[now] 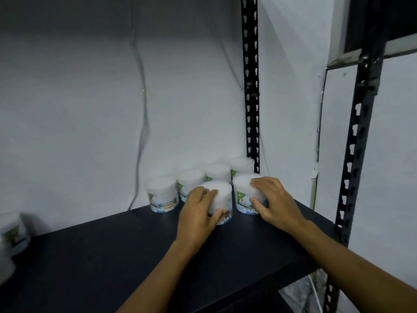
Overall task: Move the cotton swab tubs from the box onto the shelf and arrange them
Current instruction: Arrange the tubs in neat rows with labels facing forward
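1. While both hands are on the shelf, the left hand point(198, 213) wraps a clear round plastic cotton swab tub with a printed label, the front-left tub point(222, 199); fingers curl over its top edge, thumb presses low on its side.
2. Right hand point(273, 199) grips the same kind of tub just beside it, the front-right tub point(243, 195); fingers lie across its top, thumb curls against its lower side.
3. Both held tubs stand upright on the dark flat shelf board point(135, 263), near its far right corner; whether they touch each other is hard to tell.
4. Behind them a back row of four matching tubs runs along the wall: far-left back tub point(163, 193), second back tub point(190, 180), third back tub point(217, 172), corner back tub point(242, 166). All upright, side by side, close together.
5. Front pair sits just ahead of the back row's right end.
6. At the left edge of view, a blurred tub point(14, 233) with the same green label sits on the board, well apart from the group; another pale blurred shape below it, cannot tell what.
7. Black perforated metal upright point(250, 86) rises behind the corner tub; a second perforated post point(358, 132) stands at the board's near right.
8. White wall point(79, 109) behind, a thin cable point(143, 109) hanging down it.
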The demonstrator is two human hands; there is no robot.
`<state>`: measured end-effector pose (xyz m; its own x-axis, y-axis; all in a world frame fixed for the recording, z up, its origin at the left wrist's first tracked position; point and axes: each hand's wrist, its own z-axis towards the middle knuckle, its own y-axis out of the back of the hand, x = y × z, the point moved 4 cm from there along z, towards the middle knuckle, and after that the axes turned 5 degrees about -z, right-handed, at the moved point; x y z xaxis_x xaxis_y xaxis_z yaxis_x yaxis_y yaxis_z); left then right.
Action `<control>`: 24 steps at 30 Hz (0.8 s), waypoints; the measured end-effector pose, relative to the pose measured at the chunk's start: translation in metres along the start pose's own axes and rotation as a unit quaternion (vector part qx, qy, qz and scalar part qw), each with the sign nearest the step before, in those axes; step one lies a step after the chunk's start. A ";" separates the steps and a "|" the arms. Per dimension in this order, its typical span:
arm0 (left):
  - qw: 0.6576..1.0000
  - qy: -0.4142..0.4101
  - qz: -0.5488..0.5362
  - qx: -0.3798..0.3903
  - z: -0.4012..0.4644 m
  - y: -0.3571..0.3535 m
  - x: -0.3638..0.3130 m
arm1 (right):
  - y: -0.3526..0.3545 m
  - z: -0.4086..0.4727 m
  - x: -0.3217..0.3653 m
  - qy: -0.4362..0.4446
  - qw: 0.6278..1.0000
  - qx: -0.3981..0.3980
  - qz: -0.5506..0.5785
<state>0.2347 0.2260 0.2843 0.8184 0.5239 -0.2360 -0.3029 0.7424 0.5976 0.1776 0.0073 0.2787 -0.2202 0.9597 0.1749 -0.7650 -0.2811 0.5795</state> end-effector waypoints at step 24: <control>0.988 0.024 -0.152 0.017 0.043 -0.069 -0.005 | -0.013 0.022 -0.068 -0.123 0.992 -0.025 0.029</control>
<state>0.2727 0.1543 0.2776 0.8442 0.2996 -0.4445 -0.0295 0.8540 0.5195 0.2153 -0.0548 0.2767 -0.1152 0.9094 0.3997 -0.7861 -0.3295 0.5230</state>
